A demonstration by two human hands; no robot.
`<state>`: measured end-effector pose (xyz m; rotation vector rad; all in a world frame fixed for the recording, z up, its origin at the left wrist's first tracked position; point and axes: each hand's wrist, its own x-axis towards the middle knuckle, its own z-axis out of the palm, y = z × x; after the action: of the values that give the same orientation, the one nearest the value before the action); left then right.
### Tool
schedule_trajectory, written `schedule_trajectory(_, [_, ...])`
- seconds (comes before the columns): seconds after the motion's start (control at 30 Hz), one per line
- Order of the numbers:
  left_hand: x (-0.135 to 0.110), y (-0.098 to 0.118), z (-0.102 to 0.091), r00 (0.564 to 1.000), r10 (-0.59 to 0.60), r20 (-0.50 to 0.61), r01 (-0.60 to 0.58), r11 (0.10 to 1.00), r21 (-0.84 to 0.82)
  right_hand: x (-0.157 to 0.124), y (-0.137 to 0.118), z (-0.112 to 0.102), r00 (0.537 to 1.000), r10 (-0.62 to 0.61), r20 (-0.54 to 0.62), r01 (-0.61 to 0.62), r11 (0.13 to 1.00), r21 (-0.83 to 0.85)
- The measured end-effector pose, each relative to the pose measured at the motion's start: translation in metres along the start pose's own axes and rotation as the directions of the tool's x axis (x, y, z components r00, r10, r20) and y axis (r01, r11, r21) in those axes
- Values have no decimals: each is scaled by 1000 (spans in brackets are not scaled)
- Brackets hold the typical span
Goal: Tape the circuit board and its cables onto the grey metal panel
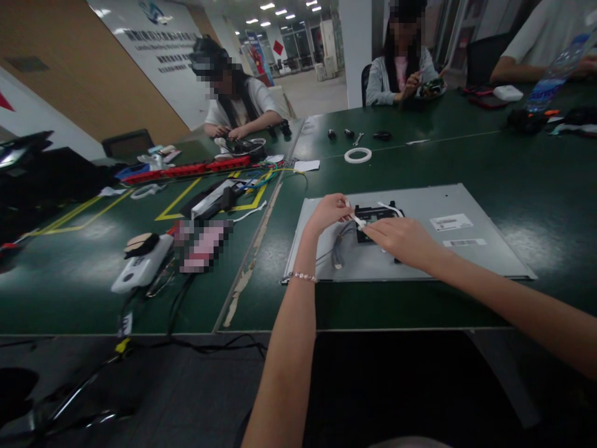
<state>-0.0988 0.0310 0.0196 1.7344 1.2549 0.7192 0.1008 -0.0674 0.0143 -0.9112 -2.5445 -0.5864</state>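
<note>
Over the grey panel (417,205), the left hand (330,213) and right hand (403,241) pinch a white strip (357,220). Probably that steadies it.

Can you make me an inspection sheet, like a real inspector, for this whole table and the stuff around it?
Surface: green table, with beige patches at left.
Things: panel lying flat, black part on it.
Clutter: tape ring and wrench beyond the panel; white device at left.
Grip: left hand and right hand both pinch a white strip.
Cables: grey cable on the panel; black cables below the table edge.
Surroundings: people across the table; bottle at far right.
</note>
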Motion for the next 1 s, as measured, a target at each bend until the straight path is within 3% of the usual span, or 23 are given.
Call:
schedule_trajectory(0.13, [4,-10,-5,996,43,-79,-25,976,216,22,-23,8,997,23,75,-25,999,25])
schedule_trajectory(0.33, [9,-23,-10,972,222,-80,-146,832,535,33,-41,26,990,42,132,-53,995,82])
schedule_trajectory(0.7, [11,-36,-7,936,344,82,-331,769,547,23,-44,29,996,34,86,-40,997,70])
schedule_trajectory(1.0, [6,-37,-5,946,323,13,-258,729,634,15,-49,30,993,42,106,-55,990,128])
